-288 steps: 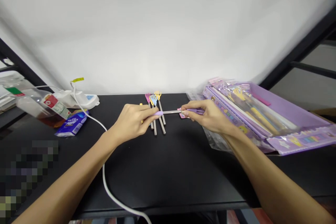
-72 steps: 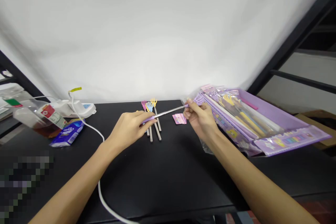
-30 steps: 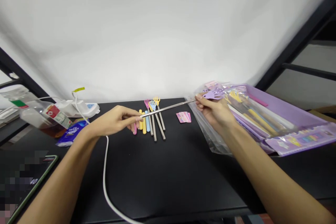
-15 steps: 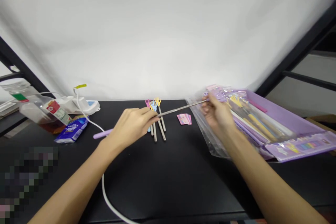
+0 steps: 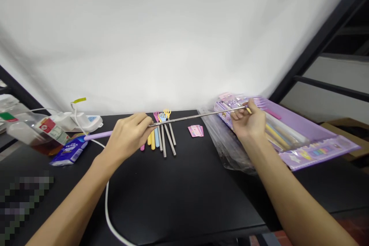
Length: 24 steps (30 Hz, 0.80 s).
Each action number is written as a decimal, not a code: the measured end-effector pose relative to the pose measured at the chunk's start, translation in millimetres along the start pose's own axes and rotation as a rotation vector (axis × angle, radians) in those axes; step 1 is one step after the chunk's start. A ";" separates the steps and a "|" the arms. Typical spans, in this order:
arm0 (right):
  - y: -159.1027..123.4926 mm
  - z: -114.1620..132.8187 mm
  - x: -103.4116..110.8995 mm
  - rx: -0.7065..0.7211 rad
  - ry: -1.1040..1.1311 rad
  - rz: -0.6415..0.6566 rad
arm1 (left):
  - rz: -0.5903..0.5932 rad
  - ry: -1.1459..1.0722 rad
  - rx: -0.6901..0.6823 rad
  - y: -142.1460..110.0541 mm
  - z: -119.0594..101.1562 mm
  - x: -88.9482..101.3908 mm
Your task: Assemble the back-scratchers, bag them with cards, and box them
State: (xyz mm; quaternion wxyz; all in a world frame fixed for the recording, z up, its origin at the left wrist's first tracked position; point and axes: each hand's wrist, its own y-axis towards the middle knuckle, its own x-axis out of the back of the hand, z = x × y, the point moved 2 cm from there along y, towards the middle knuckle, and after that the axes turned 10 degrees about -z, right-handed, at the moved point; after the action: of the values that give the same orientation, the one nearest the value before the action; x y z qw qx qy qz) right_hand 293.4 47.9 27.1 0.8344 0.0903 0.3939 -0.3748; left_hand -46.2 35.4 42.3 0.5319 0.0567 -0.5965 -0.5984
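Observation:
I hold a telescopic back scratcher (image 5: 190, 117) stretched out level above the black table (image 5: 184, 192). My left hand (image 5: 128, 136) is closed round its handle end, and the purple grip sticks out to the left of my fist. My right hand (image 5: 249, 123) pinches the far end, where the claw head is hidden behind my fingers, over the purple display box (image 5: 311, 138). Under the rod lie three short scratchers (image 5: 163, 134) with pink, blue and yellow claw heads and coloured grips.
A small pink card (image 5: 196, 130) lies right of the short scratchers. Clear plastic sleeves (image 5: 227, 150) spread under the purple box. At left are a plastic bottle (image 5: 31, 132), a blue packet (image 5: 69, 150), a white power adapter (image 5: 83, 121) and its white cable (image 5: 108, 215).
The scratcher has been drawn out longer: my hands have moved apart, the left toward the left, the right farther over the purple box. The purple grip now shows beyond my left fist.

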 end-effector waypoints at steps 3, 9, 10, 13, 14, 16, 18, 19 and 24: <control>-27.6 -23.6 -4.7 -0.030 -0.106 0.215 | -0.065 -0.058 -0.052 3.9 -14.9 -2.9; -113.2 -90.1 -12.9 -0.181 -0.584 1.046 | -0.151 -0.183 -0.072 19.8 -57.3 -1.9; -114.3 -91.1 -14.2 -0.176 -0.575 1.029 | -0.185 -0.181 -0.037 20.3 -55.5 0.8; -90.0 -71.5 -18.2 -0.065 -0.487 0.758 | -0.336 -0.067 0.154 17.1 -32.5 12.4; -78.0 -61.0 -19.1 -0.054 -0.449 0.676 | -0.332 -0.039 0.200 15.4 -23.3 15.3; -56.2 -39.2 -20.6 -0.050 -0.330 0.558 | -0.198 -0.031 0.175 13.3 -10.1 17.1; -41.1 -20.9 -20.8 -0.020 -0.260 0.467 | -0.061 -0.020 0.120 11.7 -4.1 15.9; -36.3 -14.0 -20.6 -0.014 -0.233 0.428 | -0.015 -0.008 0.099 11.0 -3.3 14.5; -25.9 3.7 -17.7 0.000 -0.117 0.278 | 0.017 0.026 0.083 6.3 -5.8 5.5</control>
State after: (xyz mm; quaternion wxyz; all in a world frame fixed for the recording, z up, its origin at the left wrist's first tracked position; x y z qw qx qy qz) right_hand 270.3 37.8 46.2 0.8997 0.1219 0.3284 -0.2603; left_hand -40.9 29.5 48.7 0.5419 0.0816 -0.6142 -0.5678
